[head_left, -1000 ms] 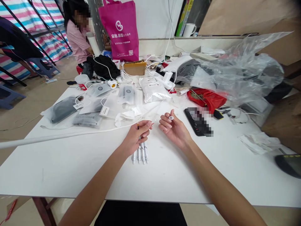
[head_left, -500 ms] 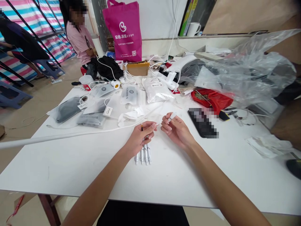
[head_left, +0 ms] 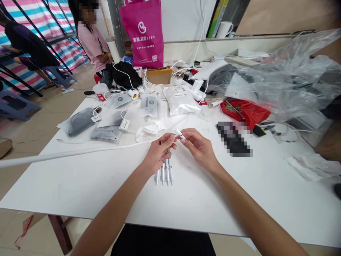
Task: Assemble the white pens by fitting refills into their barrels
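Over the white table, my left hand (head_left: 159, 153) is closed, thumb pressed to the fingers. A thin dark piece with a yellowish band (head_left: 160, 142) shows at its knuckles; the rest of that piece is hidden. My right hand (head_left: 198, 145) pinches a short white tube with a dark mark (head_left: 180, 133), which looks like part of a pen. The fingertips of both hands nearly meet at this tube. Below my left hand several clear-and-white pens (head_left: 167, 174) lie side by side, their upper ends partly covered by the fingers.
A blurred phone-like dark object (head_left: 234, 140) lies right of my hands. Packaged pouches (head_left: 106, 133), a white cable (head_left: 80, 151) and a white plastic parcel (head_left: 181, 101) sit beyond. Farther right are a red bag (head_left: 247, 112) and clear plastic sheeting (head_left: 287, 78). Two people sit at the back left.
My right hand has moved left, bringing the white tube up to my left hand's fingertips. The tube now tilts the other way. The whole view has shifted slightly.
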Tool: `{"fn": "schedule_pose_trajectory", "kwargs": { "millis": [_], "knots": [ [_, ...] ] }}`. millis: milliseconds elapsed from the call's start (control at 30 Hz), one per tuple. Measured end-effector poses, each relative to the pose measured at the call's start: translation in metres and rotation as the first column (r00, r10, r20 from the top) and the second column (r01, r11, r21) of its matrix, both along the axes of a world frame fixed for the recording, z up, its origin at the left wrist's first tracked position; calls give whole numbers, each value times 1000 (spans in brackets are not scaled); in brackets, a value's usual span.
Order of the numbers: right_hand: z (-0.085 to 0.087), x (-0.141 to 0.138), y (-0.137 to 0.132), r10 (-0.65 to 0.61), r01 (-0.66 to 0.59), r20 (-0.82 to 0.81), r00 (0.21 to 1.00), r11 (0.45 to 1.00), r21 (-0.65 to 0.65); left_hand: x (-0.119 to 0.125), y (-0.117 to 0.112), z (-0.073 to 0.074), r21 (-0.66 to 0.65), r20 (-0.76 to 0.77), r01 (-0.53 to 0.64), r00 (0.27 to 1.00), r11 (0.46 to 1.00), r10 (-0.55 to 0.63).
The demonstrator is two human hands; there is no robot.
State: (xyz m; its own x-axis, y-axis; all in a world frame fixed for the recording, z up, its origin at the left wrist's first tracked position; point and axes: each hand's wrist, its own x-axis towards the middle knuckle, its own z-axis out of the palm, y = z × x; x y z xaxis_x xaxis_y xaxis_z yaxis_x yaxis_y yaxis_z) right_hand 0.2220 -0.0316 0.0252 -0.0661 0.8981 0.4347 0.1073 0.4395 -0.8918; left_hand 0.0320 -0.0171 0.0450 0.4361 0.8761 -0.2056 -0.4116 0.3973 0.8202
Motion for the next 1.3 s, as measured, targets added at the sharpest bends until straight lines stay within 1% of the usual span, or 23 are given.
{"fn": "schedule_pose_trajectory", "kwargs": {
  "millis": [100,167,300,400,533,733,867,1033,1200,1300],
  "knots": [
    [-4,1,1,-117,113,69,991,992,57,1,-1,0,4,7,17,1000,1000,-17],
    [-5,0,1,-175,169,84,981,983,78,1,-2,1,-19,13,11,1000,1000,-11],
    [1,-4,-4,-235,223,99,967,968,117,1,-1,2,-68,36,-24,999,997,27],
    [4,-5,-8,-275,243,151,950,949,201,1,0,5,-46,45,-30,998,998,32],
    [3,-5,-9,-281,216,205,938,933,289,3,-1,7,-21,29,-41,999,999,41],
    [4,-4,-8,-288,213,220,932,926,312,4,-3,5,-4,-11,-33,999,999,33],
    [6,-5,-9,-275,204,219,936,932,301,4,-3,4,-1,-15,-33,999,999,33],
    [5,-5,-9,-260,195,201,944,935,295,3,-3,6,-13,-1,-34,999,999,34],
    [4,-6,-10,-272,217,189,944,939,266,3,-2,8,-8,14,-46,999,999,46],
    [2,-7,-10,-280,226,179,943,936,269,2,-1,8,5,21,-59,998,998,59]
  ]
}}
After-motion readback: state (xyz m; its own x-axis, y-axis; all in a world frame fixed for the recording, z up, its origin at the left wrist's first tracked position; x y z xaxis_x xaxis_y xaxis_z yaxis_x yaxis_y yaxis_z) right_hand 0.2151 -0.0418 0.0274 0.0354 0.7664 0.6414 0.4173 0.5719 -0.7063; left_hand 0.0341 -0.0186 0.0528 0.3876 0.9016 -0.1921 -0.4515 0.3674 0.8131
